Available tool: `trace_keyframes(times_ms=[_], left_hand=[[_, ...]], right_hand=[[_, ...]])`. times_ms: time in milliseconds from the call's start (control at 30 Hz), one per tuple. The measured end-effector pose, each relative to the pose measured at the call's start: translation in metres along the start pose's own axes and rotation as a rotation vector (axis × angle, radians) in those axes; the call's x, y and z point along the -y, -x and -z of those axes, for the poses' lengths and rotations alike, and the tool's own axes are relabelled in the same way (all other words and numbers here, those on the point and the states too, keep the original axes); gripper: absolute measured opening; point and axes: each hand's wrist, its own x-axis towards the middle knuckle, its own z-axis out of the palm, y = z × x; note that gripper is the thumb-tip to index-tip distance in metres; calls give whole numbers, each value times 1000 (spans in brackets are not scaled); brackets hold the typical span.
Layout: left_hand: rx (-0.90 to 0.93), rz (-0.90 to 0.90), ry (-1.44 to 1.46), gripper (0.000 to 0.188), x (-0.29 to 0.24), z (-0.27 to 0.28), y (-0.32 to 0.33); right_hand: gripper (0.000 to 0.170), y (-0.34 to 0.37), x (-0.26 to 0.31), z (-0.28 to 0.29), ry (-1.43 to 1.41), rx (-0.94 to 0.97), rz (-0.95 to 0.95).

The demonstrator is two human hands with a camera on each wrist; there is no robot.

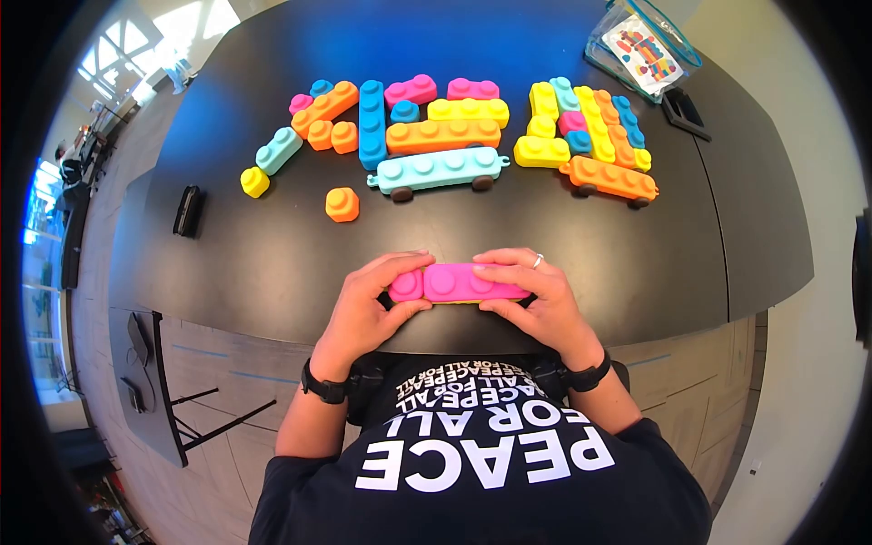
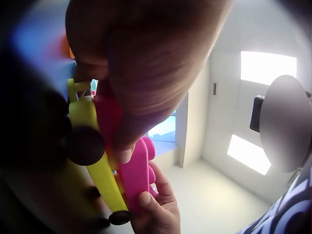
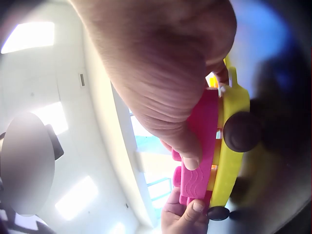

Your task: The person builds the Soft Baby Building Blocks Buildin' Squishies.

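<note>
At the table's near edge, the left hand (image 1: 368,295) grips a small pink block (image 1: 406,285) between thumb and fingers. The right hand (image 1: 543,295) holds the long pink block (image 1: 454,282) beside it, fingers on top and thumb on the near side. In the wrist views both pink blocks lie over a yellow wheeled base (image 2: 103,176) with dark wheels (image 3: 242,131); bits of orange show between base and pink. The base's underside and the far side of the blocks are hidden in the head view.
Beyond the hands stand colored blocks, a light blue wheeled base (image 1: 438,171) and an orange wheeled base (image 1: 613,180). A lone orange block (image 1: 342,204) is nearer. A black case (image 1: 187,212) lies left; a clear bag (image 1: 643,50) with a picture card stands back right.
</note>
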Motion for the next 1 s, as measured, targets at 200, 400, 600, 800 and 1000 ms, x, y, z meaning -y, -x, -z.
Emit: trace_keyframes(times_ms=[200,400,600,800,1000], left_hand=[[21,15,9,59,-3,-3,1],[55,-94,-44,57,-4,-7,0],[68,-67,-45,61,-4,-7,1],[82,-131,-218,63,4,34,-9],[-532,86,-673,58,55,192,-49]], right_hand=[[51,0,3,2,15,17,19],[53,0,6,2,114,22,28],[40,-1,19,-2,199,-30,48],[34,0,13,-7,122,-60,14],[32,-1,15,-8,27,-49,-32]])
